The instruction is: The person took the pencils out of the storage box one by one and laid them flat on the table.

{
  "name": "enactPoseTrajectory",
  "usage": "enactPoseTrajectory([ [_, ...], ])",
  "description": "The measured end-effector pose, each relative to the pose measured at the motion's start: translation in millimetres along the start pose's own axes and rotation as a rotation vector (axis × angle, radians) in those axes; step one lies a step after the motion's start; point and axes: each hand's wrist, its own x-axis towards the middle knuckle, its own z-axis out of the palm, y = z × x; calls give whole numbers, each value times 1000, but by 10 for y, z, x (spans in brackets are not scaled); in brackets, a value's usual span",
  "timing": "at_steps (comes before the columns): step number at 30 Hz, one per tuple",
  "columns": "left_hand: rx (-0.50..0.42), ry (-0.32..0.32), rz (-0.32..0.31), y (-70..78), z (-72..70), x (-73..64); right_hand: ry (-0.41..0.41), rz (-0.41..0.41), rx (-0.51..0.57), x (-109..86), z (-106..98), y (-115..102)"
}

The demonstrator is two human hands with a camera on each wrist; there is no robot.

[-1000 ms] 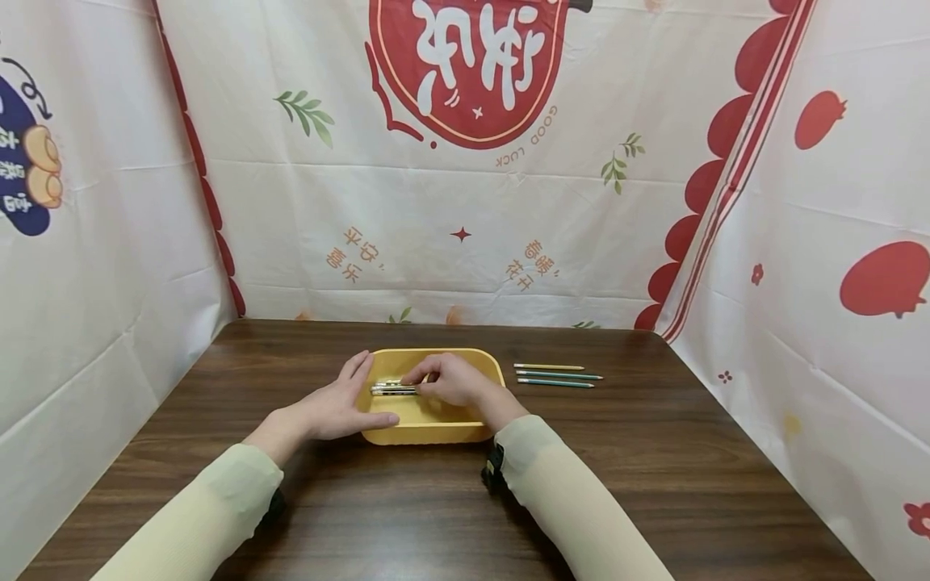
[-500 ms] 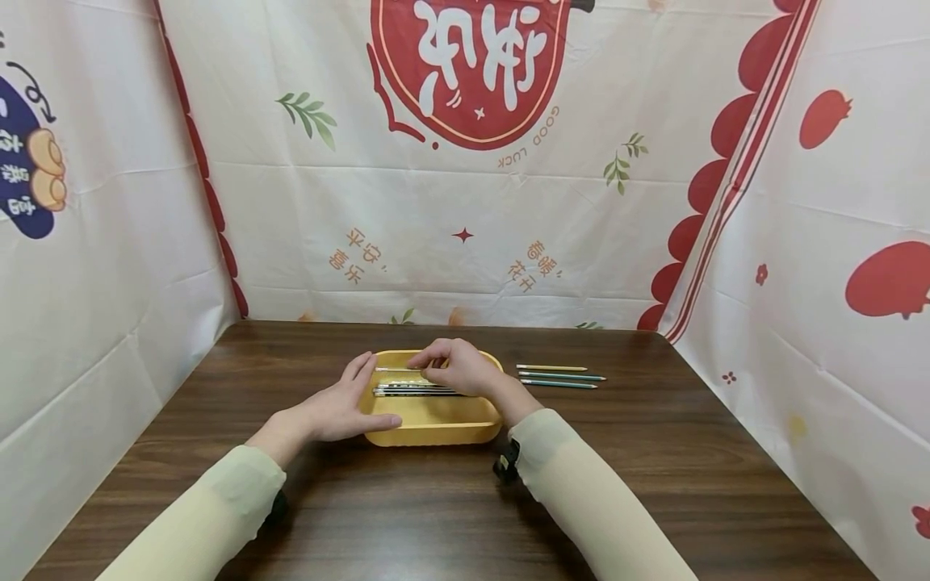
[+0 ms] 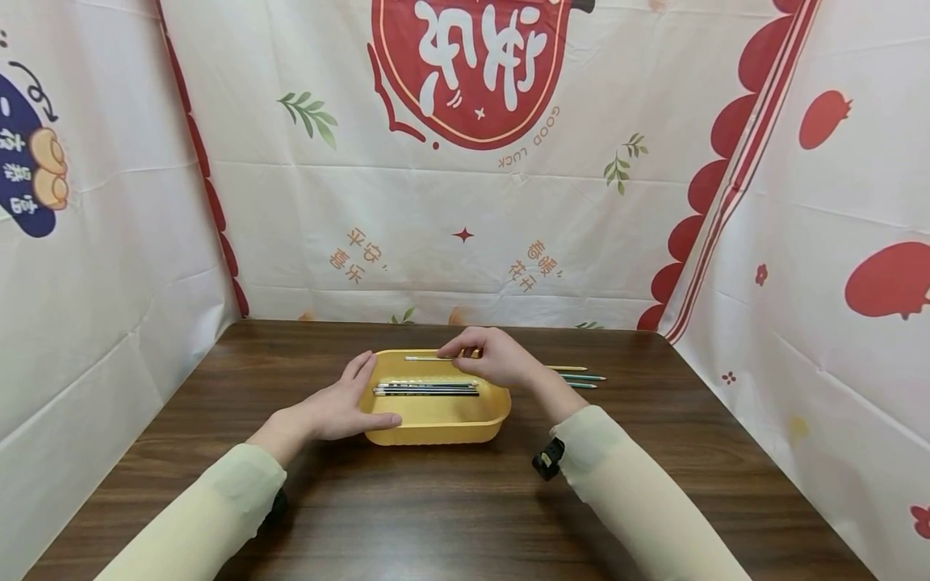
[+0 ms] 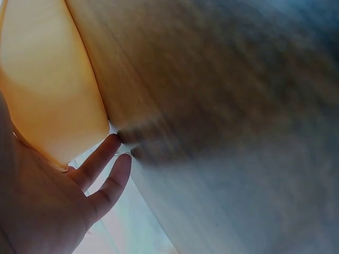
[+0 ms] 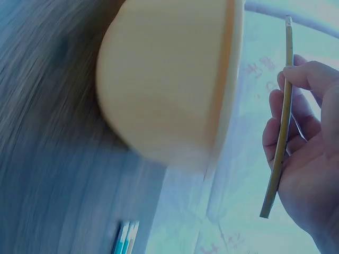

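A yellow plastic basket [image 3: 436, 436] stands on the table, with several dark striped pencils [image 3: 429, 390] lying side by side in it. My left hand [image 3: 334, 407] rests at its left end, thumb along the front rim and fingers along the side; the left wrist view shows two extended fingers [image 4: 108, 185] beside the basket wall. Above the basket's back right rim, my right hand [image 3: 494, 357] pinches a pencil [image 3: 423, 358] between thumb and fingers. In the right wrist view this pencil [image 5: 283, 124] is yellowish, with a pale eraser end [image 5: 288, 21].
Right of the basket lie a yellow pencil [image 3: 568, 368] and two teal pencils [image 3: 585, 378], partly behind my right wrist. The brown wooden table [image 3: 407, 516] is enclosed at the back and sides by white printed cloth [image 3: 465, 194].
My right hand has lifted a pencil from among those in the basket and moved it up and to the right, towards the back rim. My left hand stays at the basket's left end.
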Motion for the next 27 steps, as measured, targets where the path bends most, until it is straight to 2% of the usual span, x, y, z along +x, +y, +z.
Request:
enactPoseTrajectory([
  [7,4,2,13,-6,4,-8,28,30,-17,-249,-153,219],
  [14,3,4,22,-11,4,-8,57,105,-21,-504,-269,450],
  [22,0,3,23,-14,-6,-12,94,118,14,-728,-385,694],
  [27,0,0,21,-4,-15,-14,118,171,10,-855,-463,823],
])
